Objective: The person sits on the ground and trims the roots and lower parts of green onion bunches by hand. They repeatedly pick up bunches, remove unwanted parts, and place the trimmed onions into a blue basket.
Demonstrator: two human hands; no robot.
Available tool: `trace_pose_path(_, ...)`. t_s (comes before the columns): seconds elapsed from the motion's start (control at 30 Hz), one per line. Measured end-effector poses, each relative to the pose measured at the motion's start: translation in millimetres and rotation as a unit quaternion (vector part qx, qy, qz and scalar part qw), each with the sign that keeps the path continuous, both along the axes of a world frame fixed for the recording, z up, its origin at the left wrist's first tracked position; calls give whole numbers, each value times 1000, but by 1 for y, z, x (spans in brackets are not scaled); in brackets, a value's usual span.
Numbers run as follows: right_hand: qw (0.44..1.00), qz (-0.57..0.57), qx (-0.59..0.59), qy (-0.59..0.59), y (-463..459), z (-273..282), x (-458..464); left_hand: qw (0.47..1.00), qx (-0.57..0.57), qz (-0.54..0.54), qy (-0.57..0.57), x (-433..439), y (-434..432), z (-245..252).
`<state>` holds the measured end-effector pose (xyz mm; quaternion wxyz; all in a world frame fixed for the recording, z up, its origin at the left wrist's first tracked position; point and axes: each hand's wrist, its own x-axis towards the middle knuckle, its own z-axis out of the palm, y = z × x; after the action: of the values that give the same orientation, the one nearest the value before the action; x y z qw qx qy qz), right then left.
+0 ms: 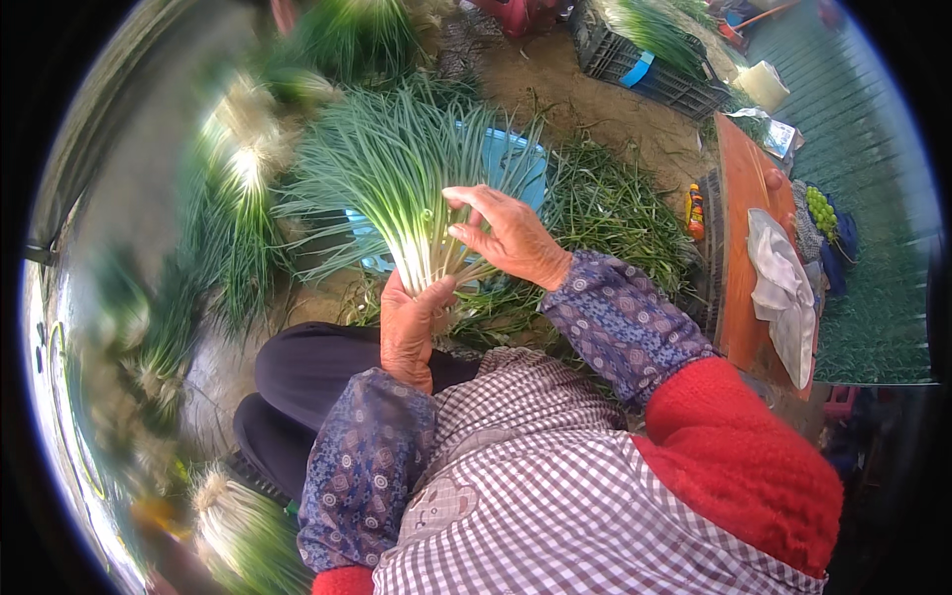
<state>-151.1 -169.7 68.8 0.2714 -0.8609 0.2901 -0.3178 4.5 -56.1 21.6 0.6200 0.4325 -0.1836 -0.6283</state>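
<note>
A bunch of green onions (405,216) fans out in front of me, its white root ends toward my body and its long leaves pointing away. My left hand (413,320) grips the bunch around the white stems near the roots. At the bunch's right side is my right hand (506,230), its thumb and forefinger apart beside a few thin outer stalks. Whether those fingertips touch a stalk, I cannot tell. Below the leaves stands a light blue plastic basin (524,167), mostly covered by them.
Cut or stripped leaves (617,208) are heaped right of the basin. Bundled green onions (249,171) lie at left, with another bundle (245,520) by my knees. A black crate (632,63) stands far right. An orange-brown board (744,223) carries a white cloth (781,290); a small bottle (695,212) is nearby.
</note>
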Motion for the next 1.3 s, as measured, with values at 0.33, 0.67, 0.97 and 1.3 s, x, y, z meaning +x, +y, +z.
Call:
trace_pose_path(0.33,996,-64,44,52,15,-11,-28,998,51,-27,4,7,3,-9)
trace_pose_path(0.67,988,37,147,0,22,-8,2,999,46,-6,6,4,3,-4)
trace_pose_path(0.97,779,-2,202,594,81,-107,-236,998,37,-22,35,-4,1,-3)
trace_pose_path(1.3,983,-92,145,60,21,-6,-18,996,72,-34,40,13,10,0)
